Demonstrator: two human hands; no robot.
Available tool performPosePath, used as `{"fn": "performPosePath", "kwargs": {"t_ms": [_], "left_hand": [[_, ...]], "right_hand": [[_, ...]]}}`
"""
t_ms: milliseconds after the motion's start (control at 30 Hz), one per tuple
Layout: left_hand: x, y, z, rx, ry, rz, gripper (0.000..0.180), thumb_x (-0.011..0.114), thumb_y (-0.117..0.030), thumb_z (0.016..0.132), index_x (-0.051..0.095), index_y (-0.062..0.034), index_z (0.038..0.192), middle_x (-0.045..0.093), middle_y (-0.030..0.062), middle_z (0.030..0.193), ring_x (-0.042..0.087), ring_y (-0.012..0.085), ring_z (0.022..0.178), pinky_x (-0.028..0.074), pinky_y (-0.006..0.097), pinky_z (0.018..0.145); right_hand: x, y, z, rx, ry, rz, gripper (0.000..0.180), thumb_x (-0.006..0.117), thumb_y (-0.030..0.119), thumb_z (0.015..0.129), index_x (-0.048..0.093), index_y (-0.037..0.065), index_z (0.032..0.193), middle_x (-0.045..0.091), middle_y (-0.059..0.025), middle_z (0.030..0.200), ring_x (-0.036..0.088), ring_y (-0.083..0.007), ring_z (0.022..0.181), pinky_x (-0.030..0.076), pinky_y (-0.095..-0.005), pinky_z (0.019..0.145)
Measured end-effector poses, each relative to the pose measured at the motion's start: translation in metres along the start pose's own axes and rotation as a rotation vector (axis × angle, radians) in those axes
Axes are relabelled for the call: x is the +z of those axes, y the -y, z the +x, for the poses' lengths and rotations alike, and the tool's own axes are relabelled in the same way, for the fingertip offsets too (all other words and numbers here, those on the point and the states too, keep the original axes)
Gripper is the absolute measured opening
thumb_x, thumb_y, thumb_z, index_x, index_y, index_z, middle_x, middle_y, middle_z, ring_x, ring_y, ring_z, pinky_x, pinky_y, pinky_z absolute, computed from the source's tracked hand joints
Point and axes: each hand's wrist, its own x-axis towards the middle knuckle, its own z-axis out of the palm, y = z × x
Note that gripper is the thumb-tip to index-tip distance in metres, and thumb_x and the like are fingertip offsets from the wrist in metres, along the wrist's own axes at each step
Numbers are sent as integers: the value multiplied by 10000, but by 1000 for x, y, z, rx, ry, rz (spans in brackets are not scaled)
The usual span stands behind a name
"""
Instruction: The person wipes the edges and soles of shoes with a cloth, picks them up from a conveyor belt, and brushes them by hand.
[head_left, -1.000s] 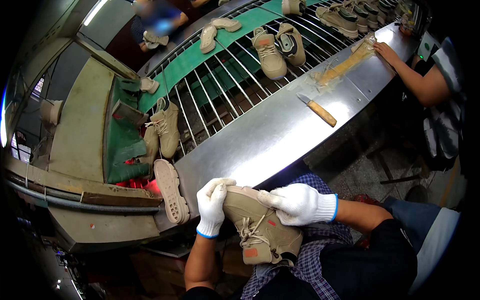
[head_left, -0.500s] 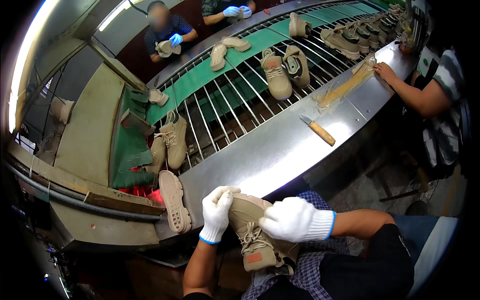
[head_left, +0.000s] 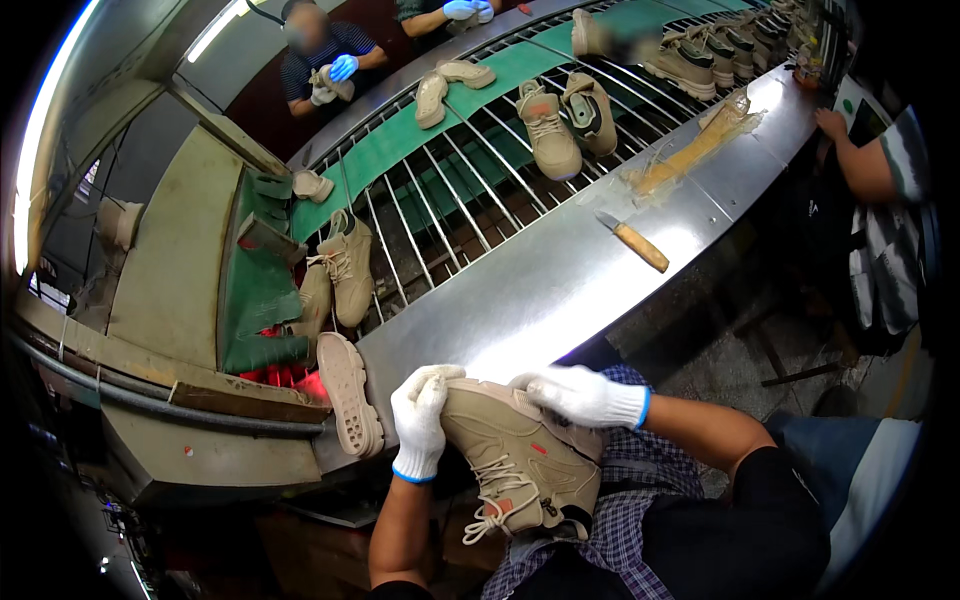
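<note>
A beige lace-up shoe (head_left: pixel 512 432) is tilted on its side over my lap, its toe up at the left and its laces hanging toward me. At the toe, my left hand (head_left: pixel 420 422), in a white knitted glove, is closed around the tip, with the thumb near the sole's edge. My right hand (head_left: pixel 588 396), gloved the same way, presses along the pale sole (head_left: pixel 500 390) on the shoe's far side; its fingertips are partly hidden. Close to my left hand, a loose beige sole (head_left: pixel 345 392) leans at the bench's end, its studded face showing.
A wooden-handled knife (head_left: pixel 638 246) lies on the metal bench edge (head_left: pixel 480 320). Beyond runs a roller conveyor (head_left: pixel 440 220) with green belting (head_left: pixel 385 150), carrying a pair of shoes (head_left: pixel 552 135), loose soles (head_left: pixel 432 98) and more shoes (head_left: pixel 345 270) by the machine opening. Co-workers sit across and at right.
The shoe has turned so more of its side shows. My right hand has moved up and away from the laces to the sole's edge. The co-worker's hand at right has drawn back.
</note>
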Motion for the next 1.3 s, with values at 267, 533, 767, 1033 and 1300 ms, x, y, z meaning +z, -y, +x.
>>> {"fn": "performPosePath", "kwargs": {"t_ms": [267, 533, 767, 1033, 1300], "left_hand": [[14, -17, -1, 88, -165, -100, 355, 555, -266, 1024, 707, 52, 979, 734, 110, 924, 668, 174, 875, 534, 324, 852], [82, -33, 29, 298, -435, -109, 212, 528, -97, 1028, 693, 36, 1033, 696, 137, 1027, 664, 200, 955, 530, 324, 845], [64, 40, -58, 62, 5, -71, 446, 704, -181, 986, 569, 41, 1348, 676, 166, 1226, 667, 249, 1171, 556, 396, 1024], [57, 59, -80, 507, -137, 598, 709, 759, -86, 835, 452, 30, 1464, 634, 249, 1310, 718, 427, 968, 623, 436, 784], [59, 62, -27, 818, -340, 473, 483, 711, -207, 1002, 564, 47, 1387, 707, 228, 1178, 747, 366, 981, 625, 442, 853]], "right_hand": [[18, 4, -5, -227, -139, -456, 509, 406, 404, 1119, 539, 66, 1476, 656, -257, 1290, 717, -438, 1037, 603, -467, 898], [-36, 121, 54, -197, 65, -877, 366, 509, 386, 1081, 619, 49, 1174, 723, -244, 949, 710, -461, 862, 584, -517, 792], [-74, 2, 7, -216, -322, 198, 745, 777, 360, 893, 510, -2, 1487, 684, -136, 1207, 675, -267, 1125, 529, -399, 1048], [-2, -33, 45, -161, -279, 585, 669, 727, 408, 911, 558, -24, 1394, 699, -142, 1032, 712, -249, 944, 581, -402, 939], [-24, 21, 38, -272, -22, 72, 848, 829, 450, 857, 513, -16, 1491, 626, -142, 1366, 613, -241, 1248, 467, -390, 1115]]}}
